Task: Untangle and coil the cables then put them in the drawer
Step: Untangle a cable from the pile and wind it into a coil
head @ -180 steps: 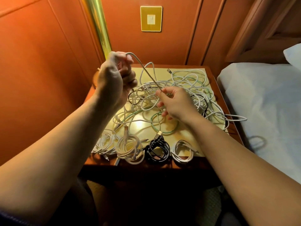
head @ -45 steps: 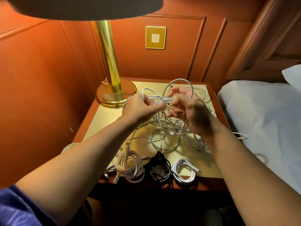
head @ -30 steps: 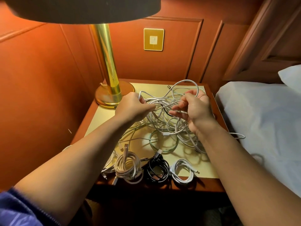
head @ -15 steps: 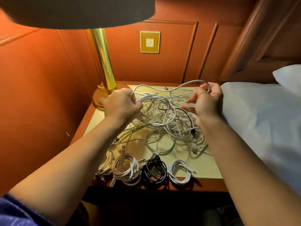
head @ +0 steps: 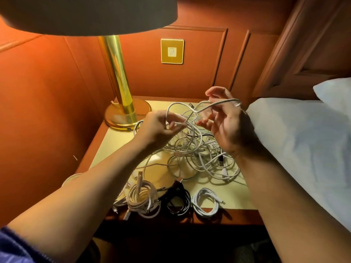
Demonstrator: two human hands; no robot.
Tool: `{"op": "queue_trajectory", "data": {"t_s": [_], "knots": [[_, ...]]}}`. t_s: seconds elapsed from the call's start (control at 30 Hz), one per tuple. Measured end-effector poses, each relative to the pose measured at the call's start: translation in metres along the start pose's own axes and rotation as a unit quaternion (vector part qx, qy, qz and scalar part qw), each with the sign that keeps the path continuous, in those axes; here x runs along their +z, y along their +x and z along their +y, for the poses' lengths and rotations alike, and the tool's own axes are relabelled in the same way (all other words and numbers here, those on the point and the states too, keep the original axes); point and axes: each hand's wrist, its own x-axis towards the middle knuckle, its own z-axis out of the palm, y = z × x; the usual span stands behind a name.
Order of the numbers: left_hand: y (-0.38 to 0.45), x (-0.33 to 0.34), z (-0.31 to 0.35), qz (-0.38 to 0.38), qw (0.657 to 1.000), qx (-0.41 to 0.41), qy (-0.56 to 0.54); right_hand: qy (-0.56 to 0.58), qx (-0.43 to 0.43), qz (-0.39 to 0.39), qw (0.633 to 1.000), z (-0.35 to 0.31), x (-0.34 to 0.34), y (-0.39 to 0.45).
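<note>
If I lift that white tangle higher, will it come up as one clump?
Probably: the white tangle looks limp and interlocked, so neighbouring loops would likely drag along. The strand between left hand and right hand already sags.

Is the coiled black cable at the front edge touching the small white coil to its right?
Apart. The head view shows a strip of bare tabletop between the coiled black cable and the small white coil beside it.
</note>
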Motion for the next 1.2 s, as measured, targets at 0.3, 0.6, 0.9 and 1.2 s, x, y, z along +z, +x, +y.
{"op": "queue_trajectory", "data": {"t_s": [0.3, 0.6, 0.9, 1.2], "knots": [[0.008, -0.006, 0.006, 0.045, 0.979, -0.038, -0.193, -0.082, 0.062, -0.005, 0.995, 0.036, 0.019, -0.013], [0.008, -0.013, 0.014, 0.043, 0.935, -0.094, -0.34, -0.347, -0.03, 0.087, 0.933, 0.057, 0.033, -0.001], [0.006, -0.028, 0.015, 0.025, 0.946, -0.047, -0.319, -0.407, -0.028, 0.095, 0.908, 0.061, 0.029, 0.005], [0.004, -0.018, -0.002, -0.018, 1.0, 0.013, -0.011, -0.423, -0.042, 0.08, 0.902, 0.075, 0.023, 0.002]]}}
